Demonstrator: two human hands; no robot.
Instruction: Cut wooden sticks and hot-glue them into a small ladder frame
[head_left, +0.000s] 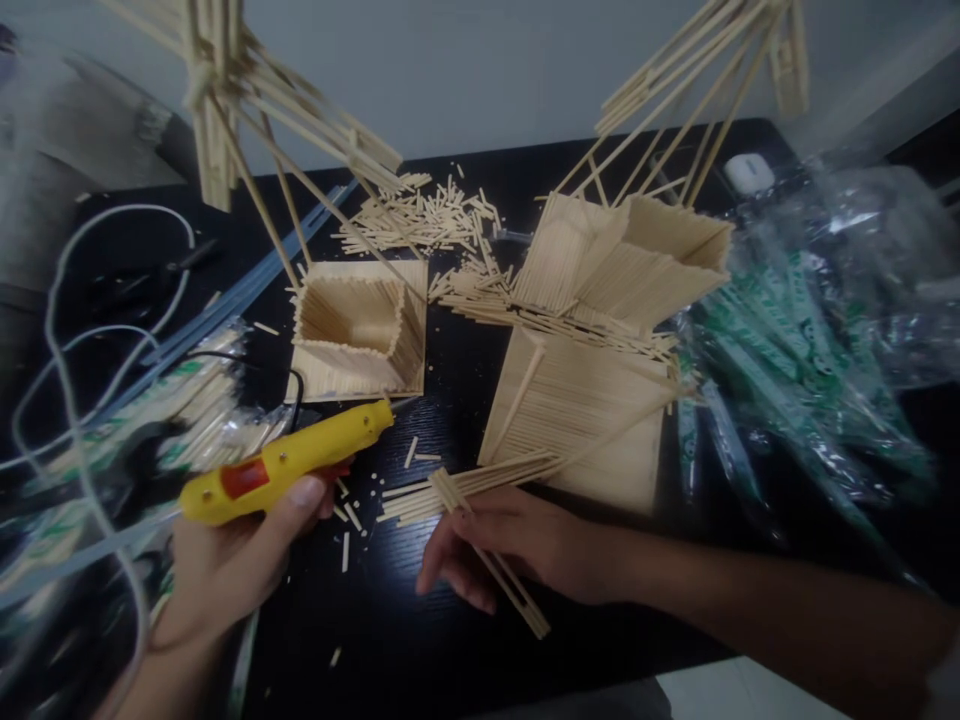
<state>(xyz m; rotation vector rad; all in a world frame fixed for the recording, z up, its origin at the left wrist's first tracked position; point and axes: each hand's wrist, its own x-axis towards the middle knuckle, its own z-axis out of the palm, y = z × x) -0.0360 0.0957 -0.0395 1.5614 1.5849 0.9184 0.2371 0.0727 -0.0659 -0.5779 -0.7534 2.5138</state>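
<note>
My left hand [247, 560] is closed round a yellow hot glue gun [289, 465], its nozzle pointing right and slightly up over the black table. Between the thumb and fingers of my right hand [517, 540] is a narrow frame of wooden sticks [499, 572], slanting down to the right. Several loose sticks [420, 500] lie just behind that hand. A flat stick panel [577, 410] rests beyond my right wrist. Past the nozzle stands an open-topped stick box [352, 320] on a square base, thin poles rising from it.
A second stick box [630, 255] with poles leans at the back right. Cut stick pieces [427, 215] are heaped by the wall. Green-printed plastic wrappers [802, 350] cover the right side. A white cable [64, 380] loops at left near packs of sticks [202, 410].
</note>
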